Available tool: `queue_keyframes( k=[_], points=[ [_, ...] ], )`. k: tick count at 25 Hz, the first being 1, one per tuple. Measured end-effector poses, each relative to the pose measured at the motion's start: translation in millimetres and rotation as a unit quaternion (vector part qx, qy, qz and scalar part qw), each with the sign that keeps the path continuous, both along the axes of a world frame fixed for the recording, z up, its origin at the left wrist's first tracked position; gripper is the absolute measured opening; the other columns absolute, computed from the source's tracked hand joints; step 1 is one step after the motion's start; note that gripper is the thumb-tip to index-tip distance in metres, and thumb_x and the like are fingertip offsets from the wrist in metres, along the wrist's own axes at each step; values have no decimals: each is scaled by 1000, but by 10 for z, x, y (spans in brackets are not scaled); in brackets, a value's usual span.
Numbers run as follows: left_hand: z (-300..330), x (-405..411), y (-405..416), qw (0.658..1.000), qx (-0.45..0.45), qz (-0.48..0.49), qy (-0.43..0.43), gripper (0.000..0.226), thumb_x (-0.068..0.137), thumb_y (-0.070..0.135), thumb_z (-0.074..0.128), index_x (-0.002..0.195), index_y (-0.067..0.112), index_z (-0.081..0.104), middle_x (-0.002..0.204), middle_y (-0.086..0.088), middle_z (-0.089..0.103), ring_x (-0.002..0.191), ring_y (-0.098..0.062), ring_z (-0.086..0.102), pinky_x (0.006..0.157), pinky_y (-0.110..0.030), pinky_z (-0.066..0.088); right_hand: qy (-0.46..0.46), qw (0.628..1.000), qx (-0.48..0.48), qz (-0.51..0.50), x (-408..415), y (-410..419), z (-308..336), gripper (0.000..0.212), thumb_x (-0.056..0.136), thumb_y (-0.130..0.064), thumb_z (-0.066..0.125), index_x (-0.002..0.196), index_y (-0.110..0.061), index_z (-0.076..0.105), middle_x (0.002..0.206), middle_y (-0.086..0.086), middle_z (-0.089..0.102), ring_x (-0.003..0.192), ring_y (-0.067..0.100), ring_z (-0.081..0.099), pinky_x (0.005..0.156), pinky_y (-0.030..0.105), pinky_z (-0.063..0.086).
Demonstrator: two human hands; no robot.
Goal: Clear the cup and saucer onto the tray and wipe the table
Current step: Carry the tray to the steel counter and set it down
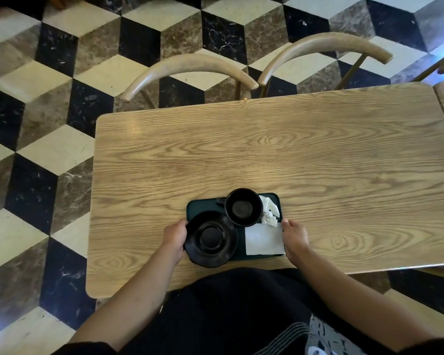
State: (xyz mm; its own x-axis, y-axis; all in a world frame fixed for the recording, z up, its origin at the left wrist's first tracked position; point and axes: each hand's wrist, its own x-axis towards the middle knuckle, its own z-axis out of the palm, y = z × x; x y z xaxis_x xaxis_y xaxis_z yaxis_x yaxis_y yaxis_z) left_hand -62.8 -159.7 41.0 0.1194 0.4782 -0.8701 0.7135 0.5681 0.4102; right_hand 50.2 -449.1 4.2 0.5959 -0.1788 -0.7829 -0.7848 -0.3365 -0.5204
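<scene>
Both hands clasp the tray's short ends: my left hand by the saucer, right hand by the folded napkin. Cup sits on the dark tray, its long axis spanning my palms.

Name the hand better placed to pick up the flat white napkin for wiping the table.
Right. The right hand rests at the dark green tray's right edge, beside the flat white napkin. The left hand is at the far side, against the black round saucer.
</scene>
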Motion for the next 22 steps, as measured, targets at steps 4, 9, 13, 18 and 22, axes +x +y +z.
queue_keyframes(
  k=[4,9,13,18,22],
  points=[
    [36,18,2,1000,5,-22,-6,27,100,19,56,116,1,69,106,-18,74,93,-34,70,75,-40,57,-16,1000,-2,2,-10,1,103,39,106,-28,47,89,-1,70,80,10,62,73,23,56,70,38,48],
    [95,12,-31,999,22,-15,-22,24,100,19,55,109,2,69,101,-18,73,85,-33,68,68,-37,53,-28,999,11,10,75,14,232,40,107,-26,47,87,2,67,76,8,56,71,22,49,66,35,42],
    [168,-81,-84,999,36,5,-31,20,101,18,53,95,4,67,91,-17,70,77,-32,66,62,-34,52,-32,999,22,17,97,46,327,36,107,-24,46,92,-2,69,79,6,62,72,21,55,68,34,46],
    [239,-312,-135,997,42,54,-39,19,99,16,54,94,4,67,87,-16,69,74,-31,65,60,-34,50,-44,997,33,53,134,121,346,33,108,-25,47,94,-9,72,87,6,69,79,22,62,75,35,51],
    [343,-554,-202,992,54,107,-29,19,100,14,55,86,5,64,81,-15,66,66,-30,61,56,-33,46,-44,992,28,114,111,234,365,30,108,-25,45,99,-12,71,77,0,61,67,16,52,61,27,43]
  ],
)
